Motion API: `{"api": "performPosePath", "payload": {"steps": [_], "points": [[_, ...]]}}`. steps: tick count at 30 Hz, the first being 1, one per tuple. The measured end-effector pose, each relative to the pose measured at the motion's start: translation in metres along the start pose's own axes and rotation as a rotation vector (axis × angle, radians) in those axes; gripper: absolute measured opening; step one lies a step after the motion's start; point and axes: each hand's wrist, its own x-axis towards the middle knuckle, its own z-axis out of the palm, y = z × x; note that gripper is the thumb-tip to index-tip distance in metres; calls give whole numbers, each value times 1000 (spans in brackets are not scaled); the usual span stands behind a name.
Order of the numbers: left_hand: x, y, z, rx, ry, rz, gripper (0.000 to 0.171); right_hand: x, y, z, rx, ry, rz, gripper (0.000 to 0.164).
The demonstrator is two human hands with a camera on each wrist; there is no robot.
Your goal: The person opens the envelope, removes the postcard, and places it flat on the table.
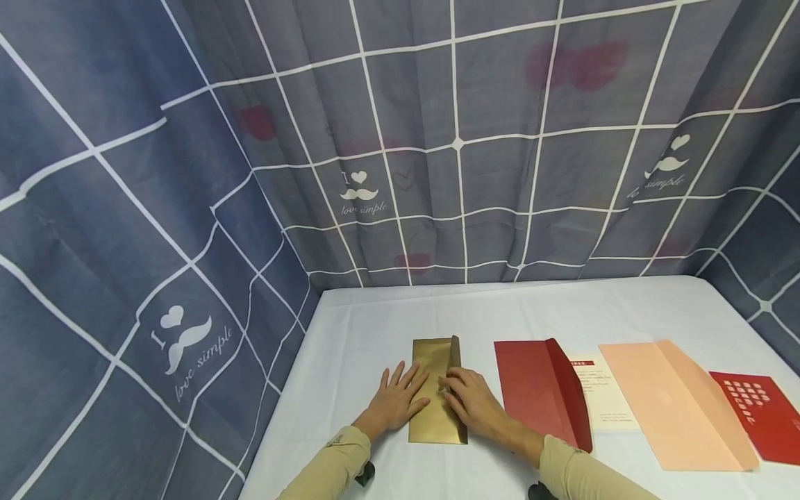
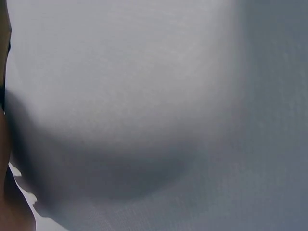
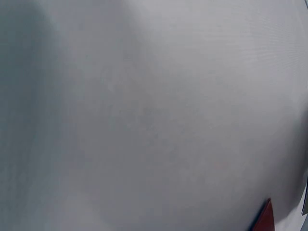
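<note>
A gold envelope [image 1: 431,410] lies upright on the white table in the head view, with its long flap [image 1: 455,351] partly raised along the right side. My left hand [image 1: 394,403] rests on the envelope's left part, fingers spread and fairly straight. At the right edge, my right hand [image 1: 476,403] has bent fingers over the flap and pinches it near the middle; the fingertips partly hide the flap there. The left wrist view shows mostly blurred white cloth, with a dark sliver of the hand at its left edge.
Right of my hands lie a red envelope [image 1: 525,389] with its flap out, a printed cream sheet [image 1: 603,396], a peach envelope [image 1: 669,410] and a red card [image 1: 762,417] with pale lettering. Checked curtains [image 1: 425,187] hang behind and left of the white table [image 1: 375,316].
</note>
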Motion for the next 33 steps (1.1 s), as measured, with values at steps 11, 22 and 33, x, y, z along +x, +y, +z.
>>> {"api": "performPosePath", "payload": {"steps": [11,22,33], "points": [[0,0,-3,-18,-22,-1,61,0,6,-15,-141,-61,-69,7],[-8,-3,1,-102,-5,21,60,-7,23,-32,-235,2,-197,3],[-5,-5,1,-93,-14,7,61,-5,5,-32,-578,-130,-71,3]]}}
